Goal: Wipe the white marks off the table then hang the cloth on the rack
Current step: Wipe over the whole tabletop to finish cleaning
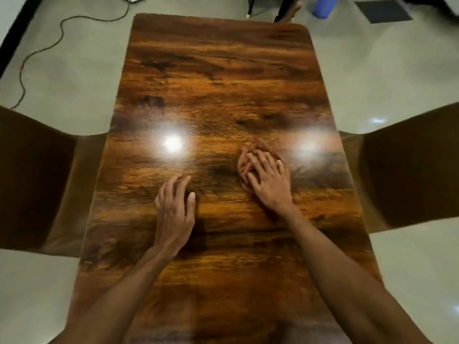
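Cloth [244, 167]: I see it bunched (brownish, blurred) on the table [223, 70], right of centre.
Right hand [269, 181]: fingers spread flat, pressing the cloth.
Left hand [173, 207]: fingers loosely bent, tips touching the table.

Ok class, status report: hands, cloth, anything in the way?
Left hand resting on table, holding nothing. Right hand pressing cloth to table. Rack not in view. No obstacle seen.
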Motion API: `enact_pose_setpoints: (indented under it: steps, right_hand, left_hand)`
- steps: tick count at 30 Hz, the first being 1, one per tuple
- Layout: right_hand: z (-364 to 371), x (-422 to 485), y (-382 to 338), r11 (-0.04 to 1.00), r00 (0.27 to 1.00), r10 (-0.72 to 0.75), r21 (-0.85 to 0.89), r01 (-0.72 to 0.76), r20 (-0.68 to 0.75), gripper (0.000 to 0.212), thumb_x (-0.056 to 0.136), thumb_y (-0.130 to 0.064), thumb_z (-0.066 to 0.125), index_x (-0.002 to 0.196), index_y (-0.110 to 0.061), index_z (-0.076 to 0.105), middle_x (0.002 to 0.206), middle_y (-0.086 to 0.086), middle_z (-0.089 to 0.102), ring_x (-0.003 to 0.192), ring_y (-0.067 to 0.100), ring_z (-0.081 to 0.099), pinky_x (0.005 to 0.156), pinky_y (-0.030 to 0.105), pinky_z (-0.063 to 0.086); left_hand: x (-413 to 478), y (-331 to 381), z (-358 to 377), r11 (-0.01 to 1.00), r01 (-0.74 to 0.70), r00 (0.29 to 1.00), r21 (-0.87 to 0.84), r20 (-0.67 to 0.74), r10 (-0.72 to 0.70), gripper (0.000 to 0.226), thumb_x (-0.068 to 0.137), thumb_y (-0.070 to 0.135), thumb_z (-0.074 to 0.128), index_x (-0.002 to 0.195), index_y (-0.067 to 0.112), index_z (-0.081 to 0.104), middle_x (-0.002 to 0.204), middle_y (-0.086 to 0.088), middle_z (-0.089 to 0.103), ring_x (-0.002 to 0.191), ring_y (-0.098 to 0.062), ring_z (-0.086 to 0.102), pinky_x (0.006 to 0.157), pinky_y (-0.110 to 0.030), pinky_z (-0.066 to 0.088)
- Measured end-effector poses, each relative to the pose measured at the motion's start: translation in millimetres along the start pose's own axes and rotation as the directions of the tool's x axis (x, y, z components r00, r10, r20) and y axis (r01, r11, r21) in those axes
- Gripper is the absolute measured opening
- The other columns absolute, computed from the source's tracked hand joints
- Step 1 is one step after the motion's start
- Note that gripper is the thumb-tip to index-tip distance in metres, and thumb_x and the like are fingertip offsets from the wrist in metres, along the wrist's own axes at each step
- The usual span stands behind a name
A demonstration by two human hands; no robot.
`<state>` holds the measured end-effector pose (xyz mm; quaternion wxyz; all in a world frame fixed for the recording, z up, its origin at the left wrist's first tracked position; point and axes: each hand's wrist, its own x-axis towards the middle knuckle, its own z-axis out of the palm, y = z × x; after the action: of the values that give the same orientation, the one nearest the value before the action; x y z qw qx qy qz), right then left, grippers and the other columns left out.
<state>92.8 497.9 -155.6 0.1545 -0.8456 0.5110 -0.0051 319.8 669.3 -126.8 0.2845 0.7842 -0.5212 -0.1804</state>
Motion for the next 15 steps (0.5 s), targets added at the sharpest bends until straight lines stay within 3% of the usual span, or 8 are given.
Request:
enact_pose_setpoints:
  steps: [3, 9, 15]
  right_hand:
    - [-15, -35, 71, 0.963, 0.960, 0.268, 0.067, -0.263, -0.081, 0.064, 0.105, -0.056, 0.024, 0.166, -0.036, 0.016, 0.175, -0.004, 0.013, 0.162, 0.022, 0.007, 0.131, 0.051, 0.002]
    - [-12, -85, 114, 0.951, 0.946, 0.303, 0.096, -0.293, -0.117, 0.066, 0.105, -0.056, 0.023, 0.166, -0.034, 0.017, 0.175, -0.002, 0.013, 0.162, 0.024, 0.004, 0.130, 0.050, -0.002]
    - [1, -111, 73, 0.793, 0.775, 0.609, 0.139, -0.593, -0.170, 0.062, 0.109, -0.046, 0.034, 0.166, -0.023, 0.022, 0.175, 0.007, 0.015, 0.161, 0.036, 0.008, 0.125, 0.068, 0.004]
  left_hand:
    - [-11, 34, 22, 1.000, -0.025, 0.999, 0.000, 0.020, 0.025, 0.050, 0.104, 0.040, 0.034, 0.148, 0.020, 0.046, 0.155, -0.003, 0.038, 0.145, -0.022, 0.032, 0.117, -0.051, 0.028]
    - [-31, 74, 55, 0.997, -0.070, 0.995, 0.027, 0.078, 0.067, 0.048, 0.105, 0.039, 0.035, 0.148, 0.020, 0.047, 0.154, -0.003, 0.039, 0.144, -0.021, 0.032, 0.119, -0.048, 0.028]
    - [-50, 62, 39, 0.998, -0.036, 0.999, 0.045, 0.042, 0.034, 0.047, 0.105, 0.037, 0.037, 0.148, 0.020, 0.047, 0.154, -0.003, 0.040, 0.144, -0.020, 0.034, 0.118, -0.046, 0.028]
